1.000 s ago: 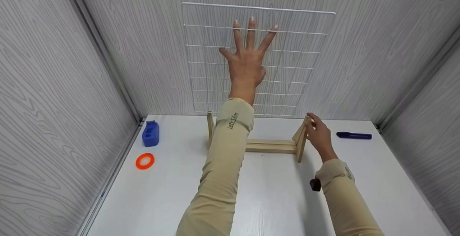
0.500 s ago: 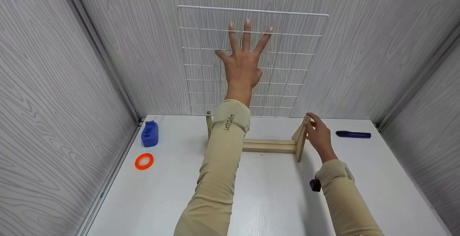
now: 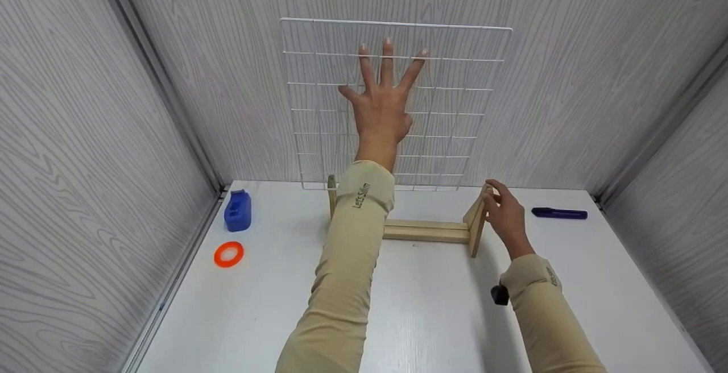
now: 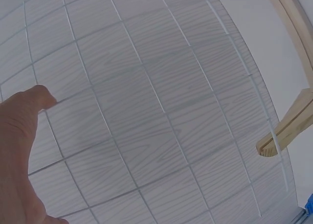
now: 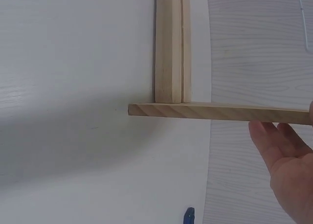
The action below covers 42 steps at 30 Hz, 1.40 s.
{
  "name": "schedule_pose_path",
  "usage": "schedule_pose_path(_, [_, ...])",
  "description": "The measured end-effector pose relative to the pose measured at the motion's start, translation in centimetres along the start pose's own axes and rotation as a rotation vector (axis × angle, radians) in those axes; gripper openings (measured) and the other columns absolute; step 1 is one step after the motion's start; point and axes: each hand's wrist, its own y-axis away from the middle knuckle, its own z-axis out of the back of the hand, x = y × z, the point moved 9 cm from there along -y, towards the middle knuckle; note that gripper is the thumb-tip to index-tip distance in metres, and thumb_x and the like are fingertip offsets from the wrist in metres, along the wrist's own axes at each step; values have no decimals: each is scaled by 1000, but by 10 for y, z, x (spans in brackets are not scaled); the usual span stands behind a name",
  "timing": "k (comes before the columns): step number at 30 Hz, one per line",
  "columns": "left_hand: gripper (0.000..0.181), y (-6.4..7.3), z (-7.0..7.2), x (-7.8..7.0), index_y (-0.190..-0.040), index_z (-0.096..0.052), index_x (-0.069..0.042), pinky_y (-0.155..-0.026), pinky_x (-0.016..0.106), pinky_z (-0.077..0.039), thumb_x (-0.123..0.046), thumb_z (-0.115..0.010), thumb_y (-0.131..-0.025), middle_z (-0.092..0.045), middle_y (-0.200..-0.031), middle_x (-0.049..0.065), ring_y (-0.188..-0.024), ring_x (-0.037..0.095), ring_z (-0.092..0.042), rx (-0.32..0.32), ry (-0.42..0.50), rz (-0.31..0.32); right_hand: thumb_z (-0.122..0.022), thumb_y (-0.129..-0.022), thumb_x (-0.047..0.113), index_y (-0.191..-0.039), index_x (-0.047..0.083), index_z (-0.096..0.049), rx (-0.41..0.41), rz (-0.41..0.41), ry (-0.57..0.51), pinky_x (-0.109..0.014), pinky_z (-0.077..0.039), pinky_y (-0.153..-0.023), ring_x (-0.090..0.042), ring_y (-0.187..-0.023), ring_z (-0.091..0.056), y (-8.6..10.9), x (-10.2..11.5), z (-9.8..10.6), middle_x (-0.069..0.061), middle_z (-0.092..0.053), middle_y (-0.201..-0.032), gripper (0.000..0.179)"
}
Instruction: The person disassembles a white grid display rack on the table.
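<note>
In the head view a white wire grid panel [image 3: 478,88] stands nearly upright against the back wall. My left hand [image 3: 378,108] carries it, back of the hand toward me, fingers straight and spread, with a wire crossing in front of three fingers. Below it on the table is a wooden stand [image 3: 426,231] with a crossbar and two uprights. The left upright [image 4: 286,133] tip overlaps the grid's lower edge in the left wrist view; I cannot tell whether they touch. My right hand [image 3: 503,214] pinches the top of the right upright [image 5: 220,111].
A blue tape dispenser [image 3: 238,211] and an orange tape ring [image 3: 222,261] lie at the left of the white table [image 3: 421,305]. At the right lies a dark blue utility knife [image 3: 560,213]. Patterned walls [image 3: 569,77] enclose the back and sides.
My left hand and the grid have come down and slightly left, so the grid's lower edge now overlaps the left upright's tip in the head view. The right hand and stand have stayed in place.
</note>
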Motion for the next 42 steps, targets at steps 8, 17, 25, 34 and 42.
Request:
schedule_pose_path(8, [114,1,-2,2,-154,20,-55,-104,77,-38,-59,-72,-86,14,-172,7,-157,46,8,15,6,2,-47,-109,26,-156,18,-40,-27,17,-5,-47,-60,-92,-43,-124,-63,2,-1,3,-27,-47,-152,48])
schedule_pose_path(17, [113,7,-8,3,-153,22,-53,-104,76,-38,-58,-70,-88,17,-171,8,-156,48,8,48,20,0,-51,-107,27,-154,22,-45,-57,16,-29,-45,-60,-90,-40,-117,-68,5,-6,4,-26,-54,-147,47])
schedule_pose_path(25, [114,9,-16,6,-154,22,-53,-104,77,-37,-60,-70,-87,17,-171,8,-156,48,9,72,25,5,-53,-107,29,-153,23,-46,-78,-4,-51,-42,-61,-88,-36,-114,-70,5,-11,7,-24,-59,-142,47])
schedule_pose_path(34, [114,13,-23,4,-154,23,-53,-104,77,-37,-61,-70,-87,19,-171,9,-156,48,7,92,36,3,-55,-105,32,-153,25,-47,-103,-28,-83,-41,-61,-89,-34,-114,-70,12,-16,9,-21,-63,-139,49])
schedule_pose_path(42, [117,16,-31,3,-152,26,-53,-105,77,-36,-60,-71,-87,21,-170,8,-156,47,9,110,54,9,-61,-101,35,-149,26,-52,-148,-38,-120,-27,-62,-79,-32,-111,-72,15,-21,15,-15,-70,-130,49])
